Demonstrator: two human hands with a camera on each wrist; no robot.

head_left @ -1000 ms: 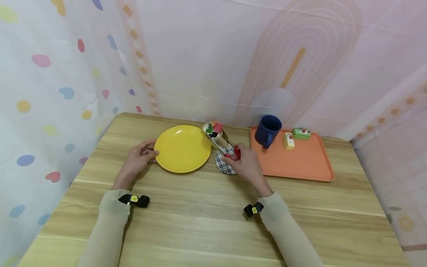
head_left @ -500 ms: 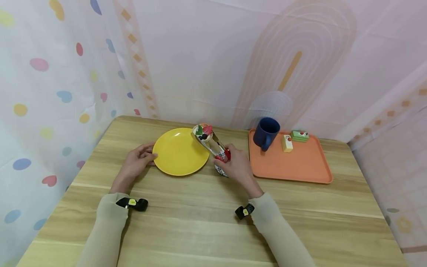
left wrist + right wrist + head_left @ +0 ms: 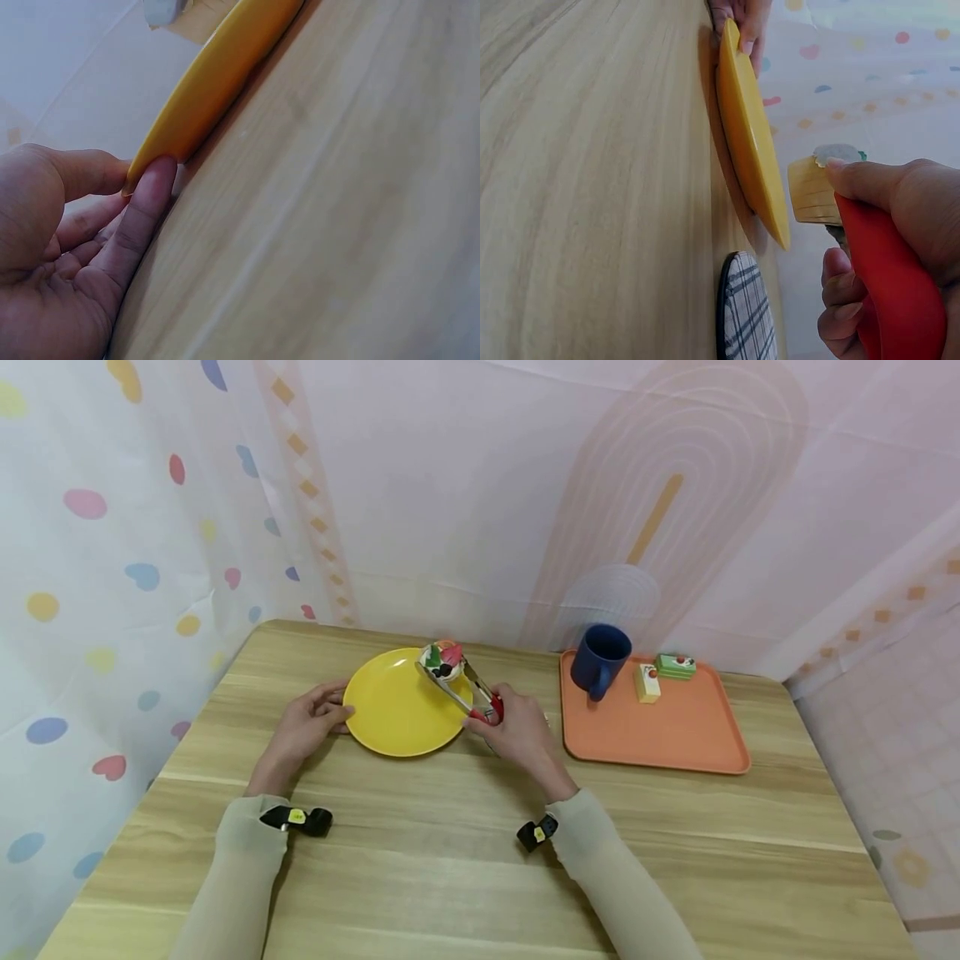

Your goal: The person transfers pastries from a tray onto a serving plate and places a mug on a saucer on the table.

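Observation:
My left hand (image 3: pixel 309 720) pinches the left rim of a round yellow plate (image 3: pixel 397 714) between thumb and fingers; the left wrist view shows the plate's edge (image 3: pixel 196 97) in that grip. My right hand (image 3: pixel 519 727) grips red-handled metal tongs (image 3: pixel 450 691). Between the tong tips is a small fruit-topped cake (image 3: pixel 442 662) with white cream and red, green and dark toppings. It hangs over the plate's upper right part. In the right wrist view the cake's pale side (image 3: pixel 810 191) stands apart from the plate.
A plaid round coaster (image 3: pixel 748 311) lies on the table beside the plate, mostly hidden by my right hand in the head view. To the right, an orange tray (image 3: pixel 652 739) bears a dark blue mug (image 3: pixel 600 656), a yellow cake slice (image 3: pixel 647 683) and a green cake slice (image 3: pixel 677 666).
My right hand has carried the tongs and cake leftward, from beside the plate's right edge to above the plate. The left hand keeps its hold on the rim.

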